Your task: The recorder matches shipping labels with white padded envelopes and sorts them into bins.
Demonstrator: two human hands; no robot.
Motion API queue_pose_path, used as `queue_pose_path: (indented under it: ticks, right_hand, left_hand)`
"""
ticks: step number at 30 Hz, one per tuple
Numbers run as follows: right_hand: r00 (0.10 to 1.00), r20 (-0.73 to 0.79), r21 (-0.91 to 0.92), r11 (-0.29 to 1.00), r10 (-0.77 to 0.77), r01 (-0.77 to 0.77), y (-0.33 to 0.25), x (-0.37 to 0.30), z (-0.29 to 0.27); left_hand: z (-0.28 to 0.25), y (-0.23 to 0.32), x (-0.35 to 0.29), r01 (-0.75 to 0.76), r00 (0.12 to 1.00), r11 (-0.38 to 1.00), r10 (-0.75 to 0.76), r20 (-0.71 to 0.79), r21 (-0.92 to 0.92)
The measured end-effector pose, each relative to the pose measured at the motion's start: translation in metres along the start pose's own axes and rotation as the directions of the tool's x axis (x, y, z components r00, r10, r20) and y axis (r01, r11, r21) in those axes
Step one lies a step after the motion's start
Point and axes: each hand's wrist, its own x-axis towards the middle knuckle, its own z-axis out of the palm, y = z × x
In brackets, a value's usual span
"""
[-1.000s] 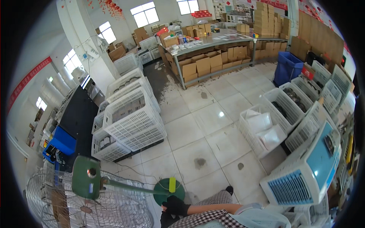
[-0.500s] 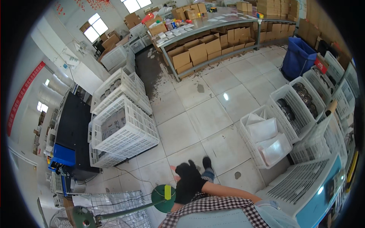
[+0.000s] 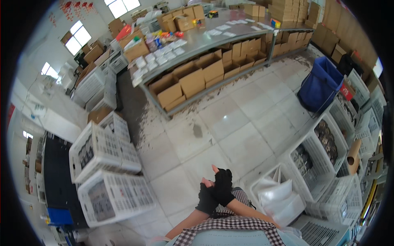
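Black-gloved left hand (image 3: 207, 199) and right hand (image 3: 223, 187) touch, whether gripping anything unclear; beyond stand one blue bin (image 3: 321, 87), one tabletop (image 3: 201, 42).

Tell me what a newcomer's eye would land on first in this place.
Probably the person's left hand and right hand, close together in black gloves with bare fingertips, at the lower middle. Next might come the big blue bin at the upper right, vivid against the pale tiled floor. Across the top runs a long metal table with open cardboard boxes underneath.
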Motion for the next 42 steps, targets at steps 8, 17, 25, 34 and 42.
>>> queue_pose_path:
  ticks: [8,17,25,34,42]
  right_hand:
    - [0.971,-0.025,0.337,0.916,0.237,-0.215,0.175,0.213,0.013]
    - [0.981,0.192,-0.003,1.000,0.019,-0.019,0.364,0.524,0.014]
    - [0.995,0.096,-0.275,0.961,0.030,-0.003,0.526,0.822,0.056]
    - [0.940,0.300,-0.393,0.919,0.164,-0.035,0.572,0.950,0.079]
    - [0.828,0.468,-0.313,0.934,0.308,-0.171,0.569,0.973,0.075]
  left_hand:
    - [0.110,0.062,0.224,0.336,0.942,0.698,-0.265,0.207,-0.632]
    - [0.187,0.145,0.380,0.273,0.931,0.934,-0.197,0.306,-0.229]
    - [0.236,0.245,0.535,0.195,0.979,0.885,-0.150,0.136,-0.424]
    - [0.307,0.311,0.646,0.093,0.993,0.942,-0.112,-0.041,-0.322]
    - [0.423,0.347,0.735,0.132,0.979,0.876,-0.188,-0.076,-0.464]
